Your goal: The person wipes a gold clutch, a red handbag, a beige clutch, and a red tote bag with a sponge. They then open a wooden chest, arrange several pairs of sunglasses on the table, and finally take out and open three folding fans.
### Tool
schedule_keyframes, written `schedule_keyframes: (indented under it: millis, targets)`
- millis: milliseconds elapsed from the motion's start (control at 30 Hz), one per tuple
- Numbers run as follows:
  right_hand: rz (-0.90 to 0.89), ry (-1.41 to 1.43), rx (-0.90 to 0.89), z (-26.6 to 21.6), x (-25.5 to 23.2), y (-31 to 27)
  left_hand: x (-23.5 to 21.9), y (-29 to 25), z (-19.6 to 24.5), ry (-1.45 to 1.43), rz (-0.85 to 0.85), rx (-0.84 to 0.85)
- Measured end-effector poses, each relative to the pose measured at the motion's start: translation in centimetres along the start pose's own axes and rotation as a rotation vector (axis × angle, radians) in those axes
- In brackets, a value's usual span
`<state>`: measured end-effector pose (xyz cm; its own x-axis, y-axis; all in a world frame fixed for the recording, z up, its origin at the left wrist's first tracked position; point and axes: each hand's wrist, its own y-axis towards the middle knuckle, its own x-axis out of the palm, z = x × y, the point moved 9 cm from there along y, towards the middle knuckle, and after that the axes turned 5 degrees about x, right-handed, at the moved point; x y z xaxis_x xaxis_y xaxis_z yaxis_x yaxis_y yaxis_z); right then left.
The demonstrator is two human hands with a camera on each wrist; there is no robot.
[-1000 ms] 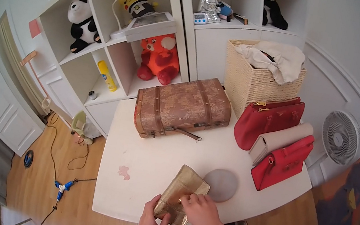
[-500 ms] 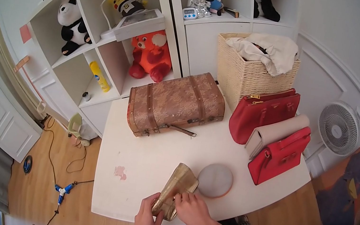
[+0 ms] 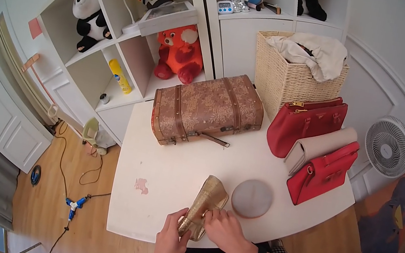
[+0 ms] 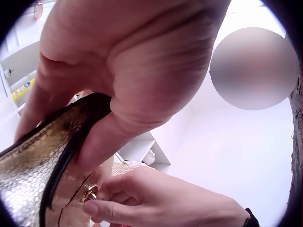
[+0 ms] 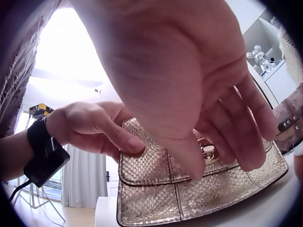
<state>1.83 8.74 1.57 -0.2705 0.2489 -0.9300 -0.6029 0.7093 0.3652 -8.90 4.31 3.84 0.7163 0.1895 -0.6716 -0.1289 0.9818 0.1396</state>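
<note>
White table point(image 3: 164, 174) has a big brown patterned suitcase point(image 3: 208, 108) at the back, and a gold snakeskin-look clutch point(image 3: 207, 197) over the near edge, just beside a grey disc point(image 3: 252, 198). Left hand point(image 3: 171, 243)'s got one end pinched, thumb against fingers, while the right hand point(image 3: 227, 234) pinches its little gold clasp point(image 5: 208, 150), barely any gap.

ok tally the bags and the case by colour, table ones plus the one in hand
gold bag: 1
red bags: 2
beige bag: 1
brown case: 1
total: 5
</note>
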Motion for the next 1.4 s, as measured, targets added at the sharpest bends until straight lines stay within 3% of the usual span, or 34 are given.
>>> schedule_keyframes:
  millis: [400, 500, 567, 700, 800, 867, 933, 967, 1033, 1100, 1200, 1400]
  targets:
    - [-0.122, -0.032, -0.046, -0.1, 1.3, 0.3, 0.1, 0.2, 0.9, 0.075, -0.091, 0.028]
    - [-0.164, 0.115, -0.026, 0.9, 2.1, 0.3, 0.2, 0.1, 0.8, 0.067, -0.081, 0.039]
    - [-0.292, 0.388, 0.104, 2.1, 3.4, 0.1, -0.1, -0.1, 0.7, 0.026, -0.041, 0.020]
    - [-0.326, 0.490, 0.175, 2.3, 3.0, 0.0, -0.5, -0.4, 0.2, 0.008, 0.055, 0.124]
    - [-0.399, 0.480, 0.207, 3.2, 1.9, -0.4, -1.1, -0.6, -1.8, -0.065, 0.109, 0.050]
    - [-0.200, 0.398, 0.286, 5.4, -0.2, -0.4, -2.1, -0.7, -3.1, -0.047, 0.148, 0.043]
    - [-0.150, 0.266, 0.280, 7.2, -1.4, -0.5, -3.3, -0.6, -4.7, -0.021, 0.194, 0.062]
    - [-0.106, 0.138, 0.259, 7.9, -2.1, -0.6, -3.8, -0.7, -5.7, -0.060, 0.225, -0.014]
    - [-0.098, 0.078, 0.327, 9.6, 0.0, -2.0, -4.9, -0.5, -7.1, -0.056, 0.299, -0.043]
    - [-0.239, -0.025, 0.365, 10.7, 2.3, -2.8, -5.6, -0.6, -8.0, -0.028, 0.329, -0.048]
    - [-0.215, -0.152, 0.334, 10.6, 5.7, -3.4, -6.4, -0.7, -8.9, 0.035, 0.353, -0.070]
    - [-0.154, -0.102, 0.334, 10.6, 4.7, -2.7, -6.5, -1.0, -8.0, 0.160, 0.306, -0.075]
